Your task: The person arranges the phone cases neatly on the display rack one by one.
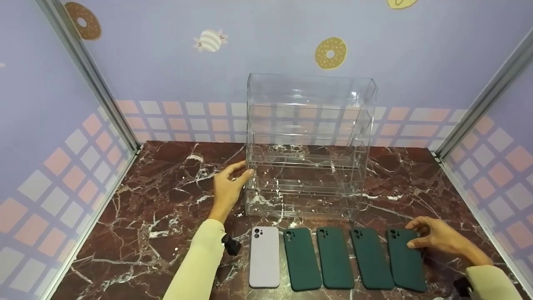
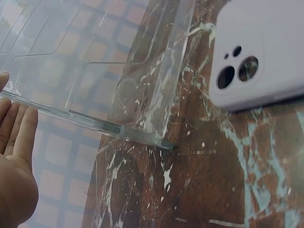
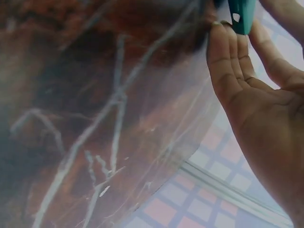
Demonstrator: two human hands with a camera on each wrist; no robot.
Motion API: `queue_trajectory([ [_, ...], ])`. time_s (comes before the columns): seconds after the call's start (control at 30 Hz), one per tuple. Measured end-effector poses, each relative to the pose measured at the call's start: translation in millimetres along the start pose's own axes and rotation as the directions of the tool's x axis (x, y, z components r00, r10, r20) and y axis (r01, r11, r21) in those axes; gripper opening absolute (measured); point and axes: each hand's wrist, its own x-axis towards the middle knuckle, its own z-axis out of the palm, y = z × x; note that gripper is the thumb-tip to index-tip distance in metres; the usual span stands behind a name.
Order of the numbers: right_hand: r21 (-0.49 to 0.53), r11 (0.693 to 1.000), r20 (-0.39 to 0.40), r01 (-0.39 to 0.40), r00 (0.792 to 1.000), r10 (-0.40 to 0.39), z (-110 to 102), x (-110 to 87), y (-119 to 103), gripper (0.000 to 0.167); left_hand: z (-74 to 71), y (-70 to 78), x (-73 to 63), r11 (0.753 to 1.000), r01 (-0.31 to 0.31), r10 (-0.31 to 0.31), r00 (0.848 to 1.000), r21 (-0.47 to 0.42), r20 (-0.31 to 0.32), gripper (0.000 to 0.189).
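Note:
A clear tiered plastic display rack (image 1: 308,162) stands on the marbled table. My left hand (image 1: 230,185) pinches its left side edge, thumb in front and fingers behind; the left wrist view shows the clear panel (image 2: 95,121) between thumb and fingers. At the right end of a row of phone cases, my right hand (image 1: 441,237) grips a dark green phone case (image 1: 406,262) by its upper right edge, thumb on top. In the right wrist view only a corner of that green case (image 3: 241,16) shows between the fingers and thumb.
A pale lilac phone case (image 1: 264,258) lies at the row's left end, close to my left sleeve. Between it and the held case lie more green phone cases (image 1: 335,258). Patterned walls (image 1: 166,62) with metal corner posts (image 1: 89,79) enclose the table.

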Motion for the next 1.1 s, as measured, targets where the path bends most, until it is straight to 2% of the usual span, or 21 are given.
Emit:
queue_trajectory([
  [0.13,0.021,1.000,-0.021,0.010,1.000,-0.010,-6.3,-2.0,-6.2,0.038,-0.6,-0.4,-1.5,1.000,-0.013,0.013,1.000,0.027,0.003,0.037],
  [0.27,0.095,0.995,-0.044,0.014,0.999,-0.010,-14.4,-6.8,-15.7,0.039,0.4,-0.7,-1.7,1.000,-0.015,0.015,1.000,0.024,-0.004,0.037],
  [0.57,0.122,0.983,-0.061,0.137,0.990,-0.130,-25.1,-13.7,-38.8,0.031,1.4,-2.7,-1.8,1.000,0.001,-0.001,1.000,-0.019,-0.014,0.037],
  [0.77,0.109,0.973,-0.084,0.206,0.977,-0.197,-32.5,-11.5,-56.2,0.029,3.2,-3.1,-3.7,1.000,-0.002,0.002,0.999,0.002,-0.034,0.037],
  [0.93,0.090,0.975,-0.174,0.201,0.967,-0.184,-37.5,-6.4,-76.0,0.031,5.0,-3.5,-4.9,1.000,-0.018,0.019,0.998,0.019,-0.055,0.035],
  [1.1,0.066,0.969,-0.254,0.238,0.943,-0.214,-41.9,3.7,-95.2,0.033,6.5,-4.8,-6.4,0.999,-0.027,0.025,0.998,-0.025,-0.061,0.032],
])
